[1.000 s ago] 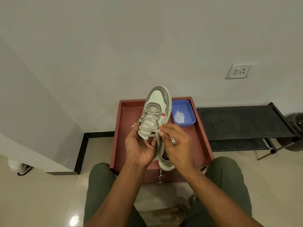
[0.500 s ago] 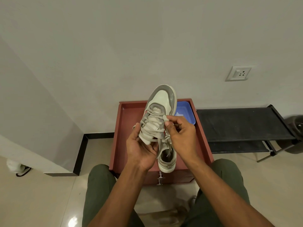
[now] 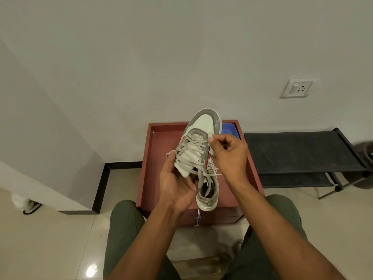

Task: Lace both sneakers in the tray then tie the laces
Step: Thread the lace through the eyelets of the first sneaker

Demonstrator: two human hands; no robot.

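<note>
Grey-and-white sneaker (image 3: 201,138) raised above red tray (image 3: 161,142), toe toward wall. Left hand (image 3: 177,182) curled around its tongue side, gripping. Right hand (image 3: 230,154) pinching beige lace (image 3: 193,158) near upper eyelets. Blue container (image 3: 232,129) behind, inside tray.

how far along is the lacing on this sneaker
Partly done: the lace already crisscrosses the sneaker near the toe. In hand: the left hand holds the sneaker over the red tray while the right hand pinches the lace. Left: loose ends hang untied; no second sneaker is visible.
</note>
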